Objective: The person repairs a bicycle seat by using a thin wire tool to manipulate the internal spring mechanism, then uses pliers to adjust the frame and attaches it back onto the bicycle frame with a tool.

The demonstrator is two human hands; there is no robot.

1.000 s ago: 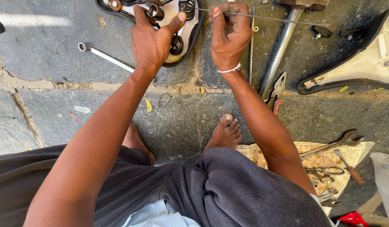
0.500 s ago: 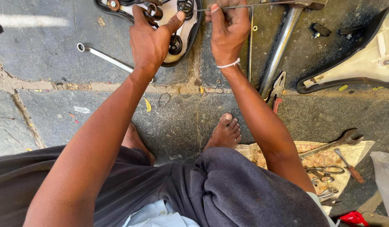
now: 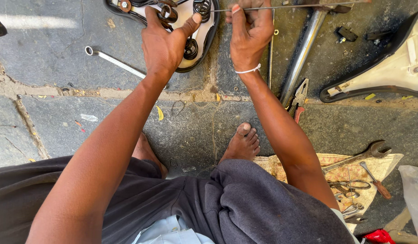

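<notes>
An upturned bicycle saddle (image 3: pixel 208 28) with black springs lies on the stone floor at the top of the view. My left hand (image 3: pixel 166 43) rests on it, fingers curled over its springs and thumb stretched right. My right hand (image 3: pixel 249 34) is closed around a thin metal rod (image 3: pixel 299 6) that runs rightward along the top edge. A white band circles my right wrist.
A spanner (image 3: pixel 114 60) lies left of the saddle. A chrome tube (image 3: pixel 304 52), pliers (image 3: pixel 299 97) and a second upturned saddle (image 3: pixel 394 63) lie to the right. A cloth (image 3: pixel 389 165) with a wrench and small tools sits at lower right. My bare foot (image 3: pixel 243 143) is in the middle.
Both hands have shifted slightly up toward the top edge. My right hand has tightened on the thin rod; my left stays on the saddle.
</notes>
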